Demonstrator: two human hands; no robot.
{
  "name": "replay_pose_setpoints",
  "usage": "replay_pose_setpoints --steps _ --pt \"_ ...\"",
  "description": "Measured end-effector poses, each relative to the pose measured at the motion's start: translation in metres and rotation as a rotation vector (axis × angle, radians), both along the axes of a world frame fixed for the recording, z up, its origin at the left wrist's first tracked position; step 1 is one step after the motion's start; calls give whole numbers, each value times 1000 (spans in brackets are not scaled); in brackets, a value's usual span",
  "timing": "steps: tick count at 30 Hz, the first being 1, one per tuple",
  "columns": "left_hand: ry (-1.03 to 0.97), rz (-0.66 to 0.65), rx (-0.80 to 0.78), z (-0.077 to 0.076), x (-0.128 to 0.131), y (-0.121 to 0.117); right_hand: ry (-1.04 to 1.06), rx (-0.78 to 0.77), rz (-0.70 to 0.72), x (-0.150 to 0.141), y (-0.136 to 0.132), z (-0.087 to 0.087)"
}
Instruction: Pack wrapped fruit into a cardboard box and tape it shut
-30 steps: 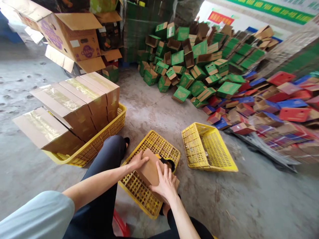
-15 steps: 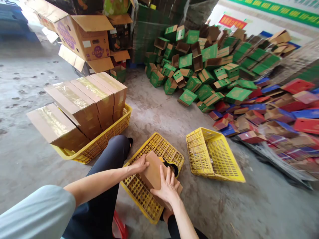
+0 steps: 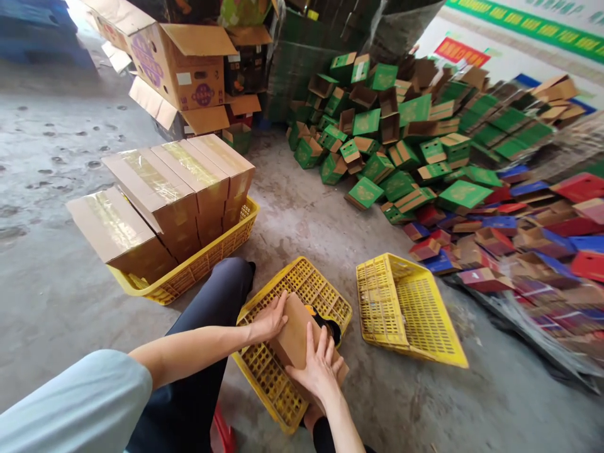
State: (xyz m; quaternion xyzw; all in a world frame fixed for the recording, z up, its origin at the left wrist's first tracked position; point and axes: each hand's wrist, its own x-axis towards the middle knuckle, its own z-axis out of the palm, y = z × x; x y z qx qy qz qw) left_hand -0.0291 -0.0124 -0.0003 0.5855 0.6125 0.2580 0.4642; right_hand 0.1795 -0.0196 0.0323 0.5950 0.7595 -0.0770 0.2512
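A small brown cardboard box [image 3: 293,330] lies on an overturned yellow plastic crate [image 3: 264,371] between my knees. My left hand [image 3: 271,319] grips its left edge, with the fingertips at the upper rim. Spread flat over the right part of the box is my right hand [image 3: 318,365], its fingers apart and touching the cardboard. A black and yellow object that looks like a tape dispenser [image 3: 333,328] rests on the crate just beyond the box, partly hidden by it and by my right hand.
To the left, a yellow crate [image 3: 189,286] holds several taped cardboard boxes [image 3: 163,179]. An open yellow crate [image 3: 427,314] lies tipped at right. Green boxes [image 3: 368,192] and red and blue boxes [image 3: 495,242] are piled behind. A red stool [image 3: 223,431] shows below me.
The view has shifted slightly, so the surroundings appear farther right. My left hand's fingers have moved a little up along the box edge; my right hand stays spread on the box.
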Motion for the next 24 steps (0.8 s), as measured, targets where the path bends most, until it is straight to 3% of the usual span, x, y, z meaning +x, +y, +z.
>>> replay_pose_setpoints --steps 9,16,20,24 --pt "156 -188 100 -3 -5 -21 -15 7 -2 -1 -2 -2" --pt "-9 -91 1 -15 -9 -23 2 -25 -23 -2 -2 1" --pt "104 -198 75 -15 -13 -27 16 -103 -45 0 4 5" --pt "252 -254 107 -5 -14 -30 37 -149 -50 0 9 9"
